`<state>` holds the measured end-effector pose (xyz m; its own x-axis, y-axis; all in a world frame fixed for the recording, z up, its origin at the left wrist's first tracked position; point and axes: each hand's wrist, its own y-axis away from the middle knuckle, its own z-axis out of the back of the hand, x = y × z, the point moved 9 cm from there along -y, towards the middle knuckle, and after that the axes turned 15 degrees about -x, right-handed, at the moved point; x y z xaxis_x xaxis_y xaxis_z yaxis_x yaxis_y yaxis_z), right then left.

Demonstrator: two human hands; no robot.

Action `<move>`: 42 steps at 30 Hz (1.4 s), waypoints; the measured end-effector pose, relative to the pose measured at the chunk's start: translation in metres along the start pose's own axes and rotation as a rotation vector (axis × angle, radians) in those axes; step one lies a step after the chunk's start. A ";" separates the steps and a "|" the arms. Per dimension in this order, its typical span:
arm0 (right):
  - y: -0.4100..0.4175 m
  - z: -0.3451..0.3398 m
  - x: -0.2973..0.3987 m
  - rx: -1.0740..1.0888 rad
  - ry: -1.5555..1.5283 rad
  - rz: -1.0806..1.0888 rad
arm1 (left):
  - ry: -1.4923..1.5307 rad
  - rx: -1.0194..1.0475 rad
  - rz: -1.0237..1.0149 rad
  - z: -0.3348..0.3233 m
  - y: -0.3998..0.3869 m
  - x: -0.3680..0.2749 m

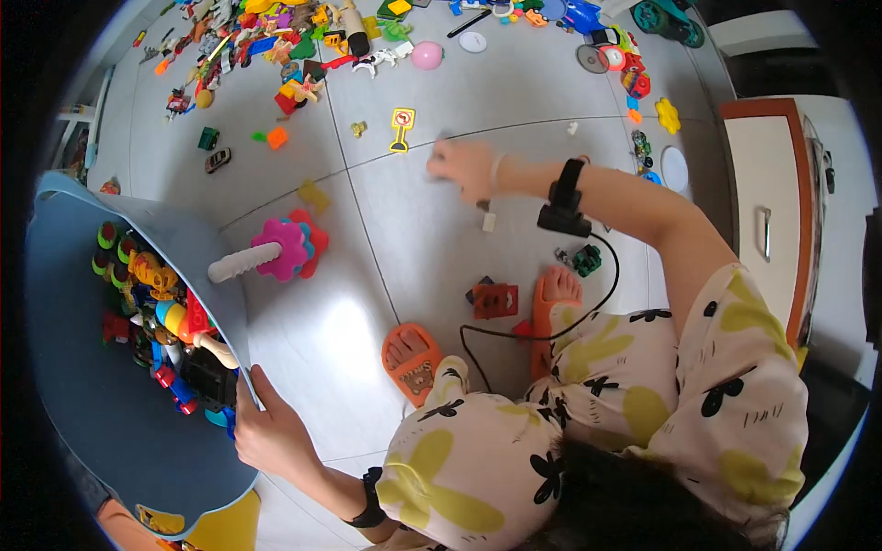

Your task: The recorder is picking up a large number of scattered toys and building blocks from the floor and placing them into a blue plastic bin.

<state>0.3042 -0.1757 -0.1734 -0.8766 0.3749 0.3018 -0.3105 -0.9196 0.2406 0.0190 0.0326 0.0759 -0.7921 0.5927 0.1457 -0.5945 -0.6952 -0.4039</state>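
Note:
My left hand grips the rim of a large blue-grey bin, thumb over the edge. Inside the bin lies a heap of mixed toys. My right hand, blurred, hangs over the tiled floor with its fingers curled; whether it holds something cannot be made out. Just left of it lies a yellow toy road sign. A small white piece lies below the right wrist. Near the bin stands a stacking-ring toy with a white post and pink and red flower rings.
Many toys are strewn along the floor's far side. A toy car, an orange block and a red toy piece lie nearer. A cabinet stands at right. A black cable runs from my right wrist past my orange slippers.

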 end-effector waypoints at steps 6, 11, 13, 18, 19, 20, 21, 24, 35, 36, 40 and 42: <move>0.016 0.024 -0.072 -0.161 -0.118 -0.277 | 0.042 -0.036 -0.007 0.001 0.000 0.008; 0.040 0.002 -0.067 -0.238 -0.241 -0.278 | 0.069 -0.054 -0.017 0.003 -0.001 0.001; 0.046 -0.003 -0.049 -0.228 -0.076 -0.215 | 0.018 -0.026 -0.006 0.001 -0.001 0.000; 0.058 -0.004 -0.008 -0.205 -0.062 -0.255 | -0.004 -0.020 0.000 0.005 -0.004 -0.002; 0.058 -0.007 -0.009 -0.199 -0.019 -0.265 | -0.001 -0.016 0.001 0.005 -0.005 -0.001; 0.055 -0.009 -0.012 -0.208 -0.018 -0.263 | -0.002 -0.025 0.001 0.007 -0.005 0.000; 0.054 -0.002 -0.019 -0.288 -0.134 -0.315 | 0.003 -0.030 -0.007 0.005 -0.004 -0.002; 0.047 0.027 -0.054 -0.499 -0.259 -0.382 | 0.024 -0.034 -0.009 -0.004 -0.004 -0.010; -0.005 0.046 -0.042 -0.499 -0.375 -0.421 | -0.032 -0.013 0.028 0.004 -0.009 -0.013; -0.020 0.066 -0.025 -0.580 -0.509 -0.397 | -0.030 -0.017 0.012 0.001 -0.008 -0.014; -0.062 0.241 0.132 -0.797 -1.276 0.126 | -0.062 0.012 -0.010 0.010 -0.010 -0.027; -0.059 0.320 0.197 -1.067 -1.187 0.342 | -0.068 0.013 -0.027 0.008 -0.010 -0.028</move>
<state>0.2678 -0.0099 0.1673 -0.3517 -0.4415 0.8255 -0.7133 -0.4446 -0.5417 0.0465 0.0196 0.0829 -0.7832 0.5824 0.2179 -0.6171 -0.6850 -0.3872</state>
